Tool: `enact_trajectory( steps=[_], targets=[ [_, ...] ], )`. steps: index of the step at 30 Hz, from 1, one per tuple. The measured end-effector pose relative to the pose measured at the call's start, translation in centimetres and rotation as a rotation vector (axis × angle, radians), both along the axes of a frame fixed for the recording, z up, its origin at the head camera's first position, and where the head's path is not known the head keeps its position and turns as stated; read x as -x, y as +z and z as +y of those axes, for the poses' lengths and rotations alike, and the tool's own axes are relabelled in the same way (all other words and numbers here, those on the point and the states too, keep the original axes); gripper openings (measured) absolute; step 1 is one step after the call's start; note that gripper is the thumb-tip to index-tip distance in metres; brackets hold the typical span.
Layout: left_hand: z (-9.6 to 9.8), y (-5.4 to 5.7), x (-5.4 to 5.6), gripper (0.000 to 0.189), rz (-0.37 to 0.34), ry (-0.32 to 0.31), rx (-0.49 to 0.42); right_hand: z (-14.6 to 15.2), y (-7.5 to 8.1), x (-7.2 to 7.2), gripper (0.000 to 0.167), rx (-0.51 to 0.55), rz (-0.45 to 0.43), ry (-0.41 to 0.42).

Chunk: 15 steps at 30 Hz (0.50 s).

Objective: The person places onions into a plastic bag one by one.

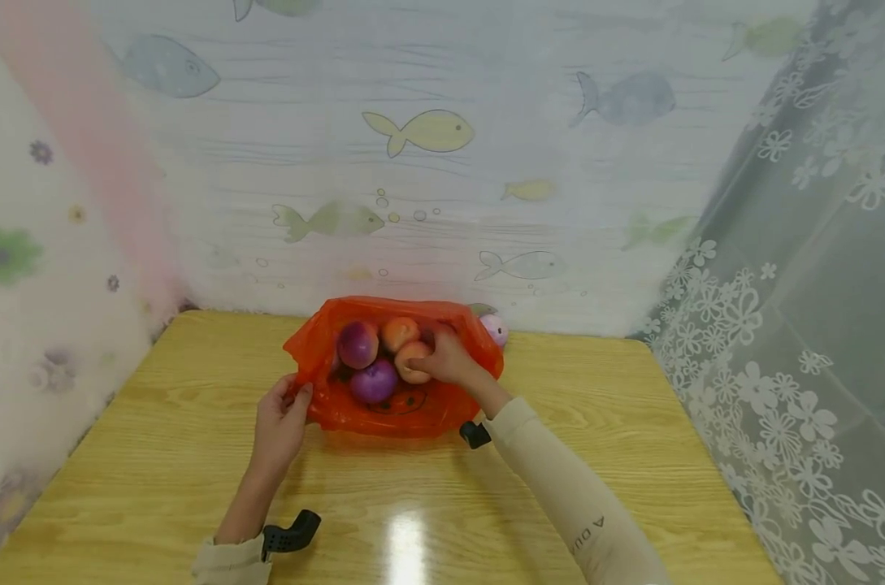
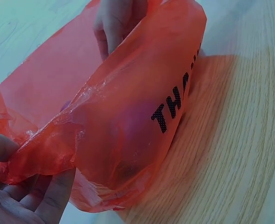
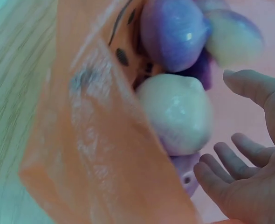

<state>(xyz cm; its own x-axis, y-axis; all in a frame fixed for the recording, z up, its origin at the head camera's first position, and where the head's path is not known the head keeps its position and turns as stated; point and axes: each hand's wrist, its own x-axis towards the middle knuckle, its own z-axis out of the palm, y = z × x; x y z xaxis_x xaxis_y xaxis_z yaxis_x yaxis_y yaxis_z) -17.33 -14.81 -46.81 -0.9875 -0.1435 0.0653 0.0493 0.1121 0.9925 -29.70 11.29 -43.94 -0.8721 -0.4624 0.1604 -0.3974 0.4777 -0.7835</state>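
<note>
A red-orange plastic bag (image 1: 413, 418) lies on the table with its mouth open. Inside, in the head view, are a purple round fruit (image 1: 374, 382), a darker purple one (image 1: 357, 344) and orange-tinged round fruits (image 1: 401, 332). My left hand (image 1: 279, 418) pinches the bag's left edge between thumb and fingers, also plain in the left wrist view. My right hand (image 1: 448, 357) reaches into the bag. In the right wrist view its fingers are spread and loosely bent, beside a pale round fruit (image 3: 177, 114) and apart from it.
Behind the bag's right side, a pinkish round thing (image 1: 495, 329) with a dark spot stands by the wall, a greenish thing (image 1: 482, 309) next to it. The wooden table (image 1: 596, 455) meets a fish-patterned curtain at the back and a lace-patterned one at right.
</note>
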Motion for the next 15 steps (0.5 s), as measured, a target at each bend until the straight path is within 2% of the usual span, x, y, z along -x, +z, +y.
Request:
enact_trajectory(
  steps=[7, 15],
  targets=[
    [0.0, 0.2, -0.1, 0.038, -0.008, 0.005, -0.001, 0.1, 0.8, -0.8, 0.059, -0.015, 0.026, -0.031],
    [0.1, 0.1, -0.1, 0.037, -0.007, 0.012, 0.003, 0.6, 2.8, -4.0, 0.059, 0.031, -0.017, -0.036]
  ],
)
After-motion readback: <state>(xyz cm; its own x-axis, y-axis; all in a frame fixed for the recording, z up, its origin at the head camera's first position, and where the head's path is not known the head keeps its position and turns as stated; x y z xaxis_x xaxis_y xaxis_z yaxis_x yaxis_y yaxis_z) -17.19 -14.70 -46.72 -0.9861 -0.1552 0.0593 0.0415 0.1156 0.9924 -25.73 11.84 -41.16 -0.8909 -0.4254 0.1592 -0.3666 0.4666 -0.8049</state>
